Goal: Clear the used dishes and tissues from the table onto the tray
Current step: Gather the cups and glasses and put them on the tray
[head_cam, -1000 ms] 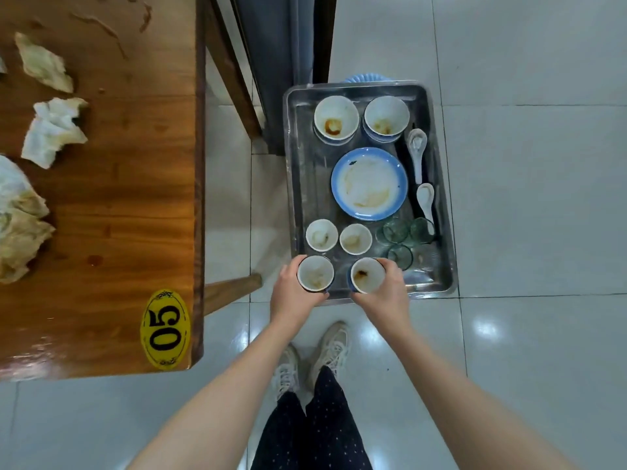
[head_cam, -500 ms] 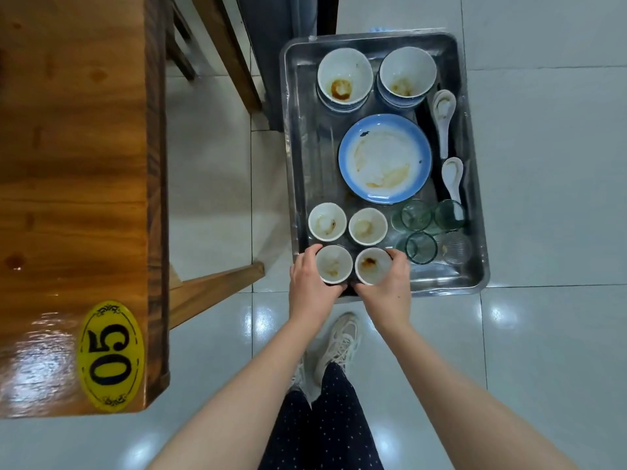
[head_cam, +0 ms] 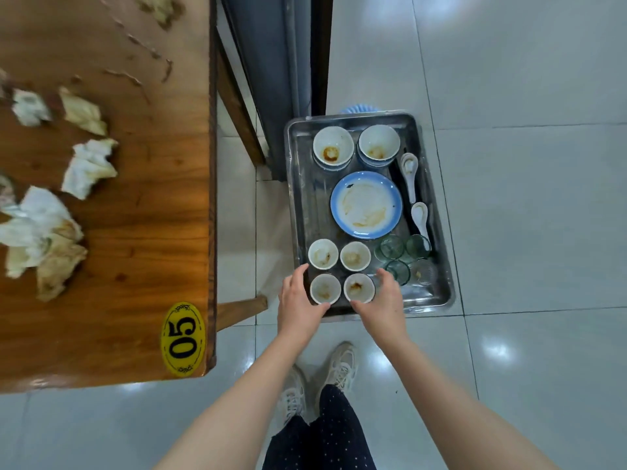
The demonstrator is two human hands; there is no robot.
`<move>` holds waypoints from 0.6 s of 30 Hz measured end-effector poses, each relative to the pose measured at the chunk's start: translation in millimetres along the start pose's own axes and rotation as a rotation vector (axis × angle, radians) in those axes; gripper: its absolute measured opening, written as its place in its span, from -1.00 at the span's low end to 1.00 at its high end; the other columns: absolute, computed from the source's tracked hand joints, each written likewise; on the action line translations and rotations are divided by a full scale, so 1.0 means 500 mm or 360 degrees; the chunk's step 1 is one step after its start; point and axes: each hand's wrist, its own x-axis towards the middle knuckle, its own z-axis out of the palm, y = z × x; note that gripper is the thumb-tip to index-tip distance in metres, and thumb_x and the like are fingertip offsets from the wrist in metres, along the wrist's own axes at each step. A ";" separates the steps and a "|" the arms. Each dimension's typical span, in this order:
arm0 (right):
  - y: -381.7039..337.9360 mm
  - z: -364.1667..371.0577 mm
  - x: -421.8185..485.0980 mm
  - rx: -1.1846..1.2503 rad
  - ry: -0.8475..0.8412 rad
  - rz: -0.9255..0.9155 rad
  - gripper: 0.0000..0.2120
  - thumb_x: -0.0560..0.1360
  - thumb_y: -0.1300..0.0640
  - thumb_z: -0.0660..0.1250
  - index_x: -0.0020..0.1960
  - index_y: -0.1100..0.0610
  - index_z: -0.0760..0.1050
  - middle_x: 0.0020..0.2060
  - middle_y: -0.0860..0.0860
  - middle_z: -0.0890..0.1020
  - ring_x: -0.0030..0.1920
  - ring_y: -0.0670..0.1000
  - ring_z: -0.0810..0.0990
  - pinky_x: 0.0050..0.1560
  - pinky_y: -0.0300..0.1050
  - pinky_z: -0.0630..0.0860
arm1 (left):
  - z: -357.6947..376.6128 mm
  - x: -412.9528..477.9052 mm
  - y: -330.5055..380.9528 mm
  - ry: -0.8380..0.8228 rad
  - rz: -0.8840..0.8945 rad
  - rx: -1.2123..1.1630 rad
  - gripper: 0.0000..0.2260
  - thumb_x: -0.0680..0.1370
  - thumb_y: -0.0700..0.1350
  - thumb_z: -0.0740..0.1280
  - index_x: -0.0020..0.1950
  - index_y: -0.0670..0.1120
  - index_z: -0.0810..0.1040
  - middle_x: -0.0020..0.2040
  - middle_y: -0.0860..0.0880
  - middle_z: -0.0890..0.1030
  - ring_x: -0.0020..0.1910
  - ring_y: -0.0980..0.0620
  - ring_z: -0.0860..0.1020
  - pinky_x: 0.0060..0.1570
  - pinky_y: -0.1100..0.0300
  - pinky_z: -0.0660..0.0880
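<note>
A steel tray [head_cam: 296,198] stands on a low stand by the table. It holds two stained bowls [head_cam: 332,147], a blue-rimmed plate [head_cam: 366,205], two white spoons [head_cam: 420,215], several green glasses [head_cam: 403,252] and several small white cups. The two nearest cups [head_cam: 325,289] [head_cam: 359,288] stand on the tray floor. My left hand [head_cam: 298,303] lies at the left cup's side and my right hand [head_cam: 385,300] at the right cup's side. Both hands' fingers are loosened and both thumbs are at the near rims. Crumpled stained tissues [head_cam: 90,167] [head_cam: 40,232] lie on the wooden table [head_cam: 142,232].
A yellow "05" tag [head_cam: 183,339] marks the table's near corner. A wooden bench end [head_cam: 242,308] juts out between table and tray. A dark grey post [head_cam: 271,79] rises behind the tray. My shoes [head_cam: 339,368] are on the glossy tiled floor.
Both hands have loosened their fingers from the two front cups, which now stand in the tray. The view swung left, and the tissues on the table are back in sight.
</note>
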 end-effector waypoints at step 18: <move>-0.439 -0.320 -0.138 -0.0105 0.0174 -0.0542 -0.46 0.41 0.26 0.40 0.34 0.04 0.34 0.20 0.07 0.53 0.12 0.05 0.53 0.07 -0.11 0.47 | -0.427 -0.145 0.356 0.0301 0.0452 -0.0340 -0.57 0.50 -0.26 0.39 0.33 -0.01 0.44 0.14 0.02 0.57 0.08 0.09 0.49 0.03 0.23 0.46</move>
